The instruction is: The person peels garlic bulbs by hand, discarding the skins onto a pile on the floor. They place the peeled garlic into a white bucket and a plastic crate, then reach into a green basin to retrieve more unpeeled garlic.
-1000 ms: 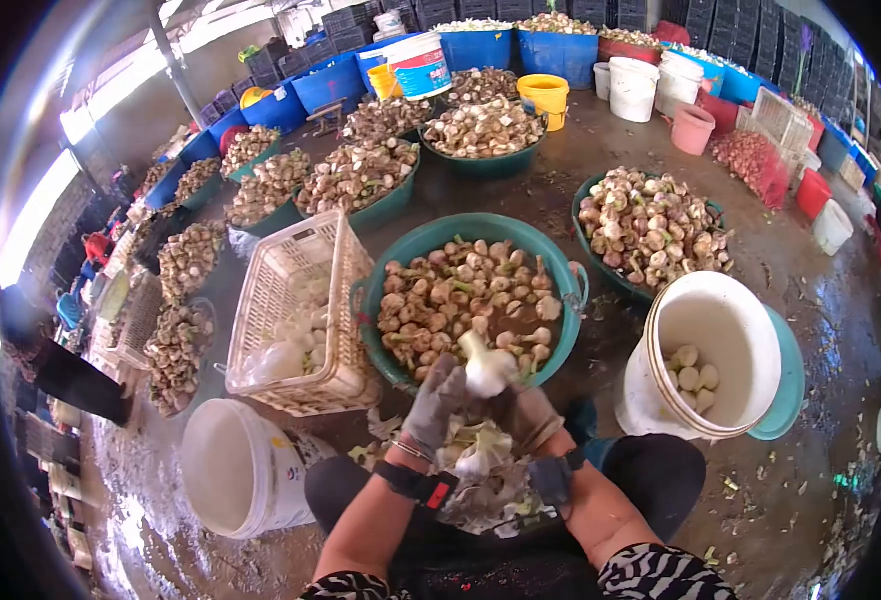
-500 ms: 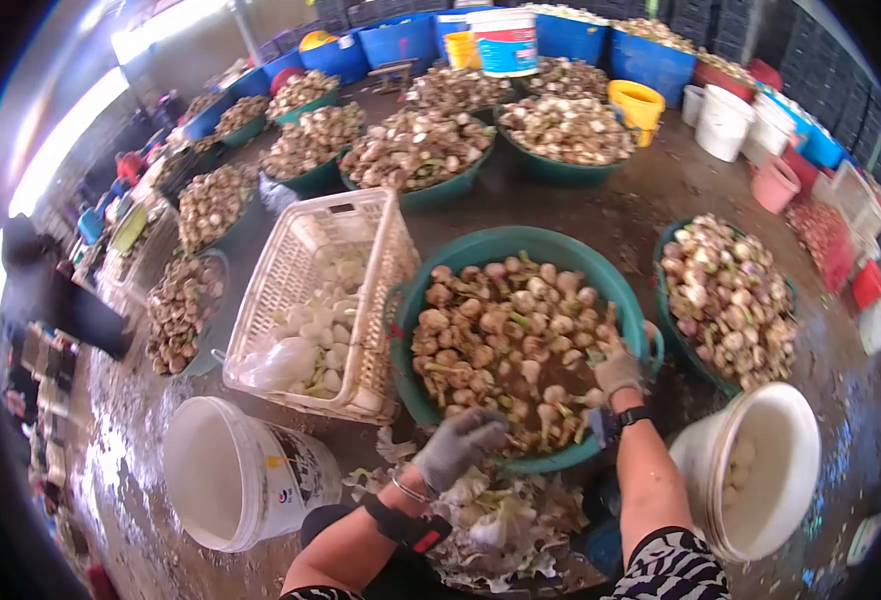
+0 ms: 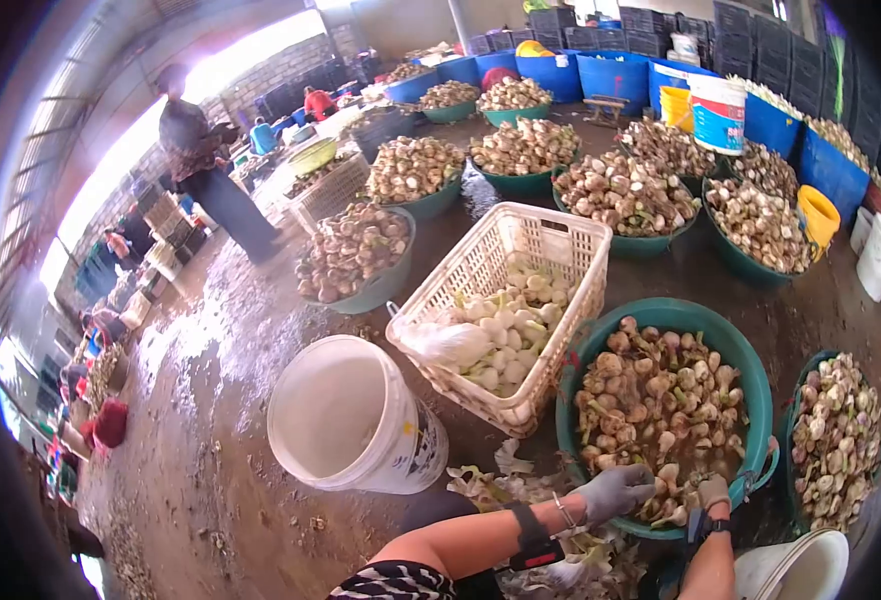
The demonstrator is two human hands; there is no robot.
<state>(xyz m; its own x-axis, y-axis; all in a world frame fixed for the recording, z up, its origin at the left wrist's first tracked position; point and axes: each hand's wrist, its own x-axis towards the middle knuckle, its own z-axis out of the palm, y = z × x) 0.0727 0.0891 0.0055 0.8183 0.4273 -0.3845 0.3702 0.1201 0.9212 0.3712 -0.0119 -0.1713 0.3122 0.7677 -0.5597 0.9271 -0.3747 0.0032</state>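
Observation:
A green tub [image 3: 760,375] of brownish garlic bulbs [image 3: 650,390] in murky water stands in front of me. My left hand [image 3: 615,493], in a grey glove, is over the tub's near rim, its fingers curled together; whatever they hold is hidden. Among the bulbs at the near right of the tub is my right hand [image 3: 712,491], also gloved and closed. I cannot make out what is in it. Pale leaf and skin scraps [image 3: 580,560] lie below my hands. A white plastic crate [image 3: 460,395] left of the tub holds cleaned white bulbs [image 3: 515,330] and a clear plastic bag.
A white bucket [image 3: 400,440] stands left, another white bucket [image 3: 810,570] at lower right. A second tub of garlic [image 3: 835,440] is at right. Several full tubs and blue barrels [image 3: 550,75] line the back. A person [image 3: 195,150] stands at far left on the wet floor.
My view has swung left, so the tub and crate appear farther right and more floor shows. My left hand has moved toward my right hand, over the tub's near edge.

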